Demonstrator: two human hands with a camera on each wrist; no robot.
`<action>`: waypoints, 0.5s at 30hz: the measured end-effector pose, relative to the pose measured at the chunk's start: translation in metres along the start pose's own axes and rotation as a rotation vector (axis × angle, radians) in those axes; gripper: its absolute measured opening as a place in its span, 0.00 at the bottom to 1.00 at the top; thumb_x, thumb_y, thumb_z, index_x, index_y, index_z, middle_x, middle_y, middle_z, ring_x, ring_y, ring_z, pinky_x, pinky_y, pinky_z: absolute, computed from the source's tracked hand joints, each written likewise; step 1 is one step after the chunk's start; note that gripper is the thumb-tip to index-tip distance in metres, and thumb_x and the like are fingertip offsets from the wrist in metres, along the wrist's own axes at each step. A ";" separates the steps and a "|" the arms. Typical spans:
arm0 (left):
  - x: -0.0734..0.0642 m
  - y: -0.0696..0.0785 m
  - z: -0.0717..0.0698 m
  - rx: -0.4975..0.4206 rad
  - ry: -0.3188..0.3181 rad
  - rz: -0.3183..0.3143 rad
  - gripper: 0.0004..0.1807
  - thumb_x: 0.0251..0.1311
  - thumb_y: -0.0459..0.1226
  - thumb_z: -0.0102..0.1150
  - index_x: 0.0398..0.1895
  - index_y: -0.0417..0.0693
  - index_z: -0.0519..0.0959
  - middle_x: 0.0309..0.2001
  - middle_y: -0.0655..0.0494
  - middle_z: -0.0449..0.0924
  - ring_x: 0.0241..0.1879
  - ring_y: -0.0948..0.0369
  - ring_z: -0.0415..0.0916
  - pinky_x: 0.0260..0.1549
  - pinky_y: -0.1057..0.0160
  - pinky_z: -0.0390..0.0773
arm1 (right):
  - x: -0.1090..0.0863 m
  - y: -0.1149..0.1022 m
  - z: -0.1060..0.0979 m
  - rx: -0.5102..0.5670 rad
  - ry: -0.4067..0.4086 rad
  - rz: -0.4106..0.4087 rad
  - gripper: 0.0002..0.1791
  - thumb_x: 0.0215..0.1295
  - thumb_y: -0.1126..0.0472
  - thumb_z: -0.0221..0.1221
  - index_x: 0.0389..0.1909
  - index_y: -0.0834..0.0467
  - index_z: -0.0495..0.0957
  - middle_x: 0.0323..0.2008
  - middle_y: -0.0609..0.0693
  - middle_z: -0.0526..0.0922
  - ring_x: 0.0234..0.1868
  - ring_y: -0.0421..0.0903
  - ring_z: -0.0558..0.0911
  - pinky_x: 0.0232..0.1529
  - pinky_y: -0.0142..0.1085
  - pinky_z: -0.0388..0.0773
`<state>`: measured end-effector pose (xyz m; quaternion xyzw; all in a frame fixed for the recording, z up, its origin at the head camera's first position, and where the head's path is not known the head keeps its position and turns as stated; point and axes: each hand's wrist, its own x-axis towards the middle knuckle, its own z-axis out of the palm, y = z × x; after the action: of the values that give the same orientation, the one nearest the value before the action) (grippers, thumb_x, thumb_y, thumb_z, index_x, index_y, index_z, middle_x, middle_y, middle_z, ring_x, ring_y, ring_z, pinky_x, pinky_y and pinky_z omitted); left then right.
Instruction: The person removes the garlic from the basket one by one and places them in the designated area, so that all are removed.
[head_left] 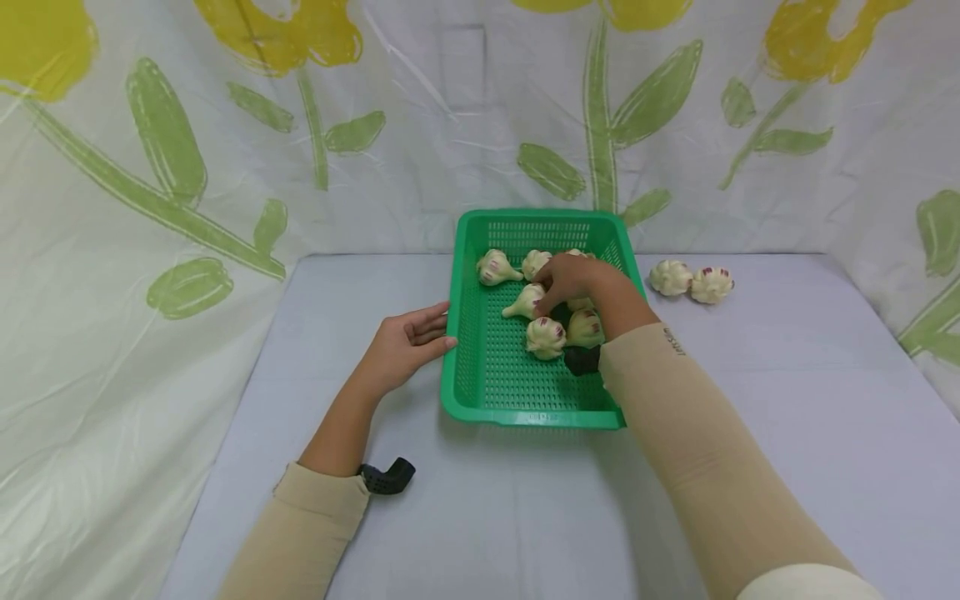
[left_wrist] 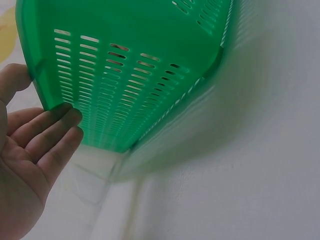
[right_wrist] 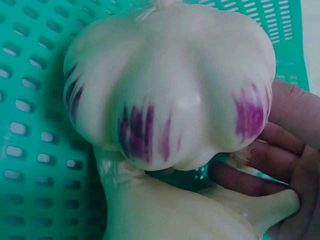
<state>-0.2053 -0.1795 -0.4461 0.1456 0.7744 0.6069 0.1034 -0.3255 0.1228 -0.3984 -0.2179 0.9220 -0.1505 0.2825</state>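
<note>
A green plastic basket holds several white garlic bulbs with purple streaks. At its left side my left hand has the thumb at the rim and the fingers against the outer wall; these fingers look nearly straight in the left wrist view. My right hand reaches into the basket and grips a garlic bulb, its fingertips at the bulb's right side. Just nearer lies another garlic bulb, with a greenish one beside it. A large garlic bulb hides part of the right fingers in the right wrist view.
Two more garlic bulbs lie on the white table to the right of the basket. Inside, a bulb sits at the back left corner. Behind the table hangs a white sheet with painted flowers.
</note>
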 end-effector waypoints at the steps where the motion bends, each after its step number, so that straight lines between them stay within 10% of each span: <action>1: 0.000 0.000 0.000 0.000 -0.001 0.000 0.34 0.61 0.40 0.67 0.70 0.46 0.68 0.62 0.46 0.77 0.60 0.55 0.77 0.53 0.65 0.81 | 0.000 0.000 0.000 0.007 -0.001 -0.003 0.34 0.58 0.45 0.68 0.64 0.54 0.75 0.60 0.54 0.77 0.60 0.52 0.74 0.61 0.50 0.74; 15: -0.001 0.001 0.000 -0.007 -0.002 0.003 0.34 0.62 0.40 0.67 0.71 0.46 0.68 0.62 0.45 0.77 0.60 0.55 0.78 0.52 0.65 0.81 | -0.002 -0.001 -0.002 0.166 0.041 -0.099 0.39 0.57 0.48 0.69 0.68 0.54 0.68 0.62 0.56 0.75 0.61 0.54 0.73 0.62 0.51 0.72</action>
<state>-0.2046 -0.1797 -0.4454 0.1470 0.7721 0.6095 0.1034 -0.3255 0.1233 -0.3955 -0.2360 0.9000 -0.2449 0.2727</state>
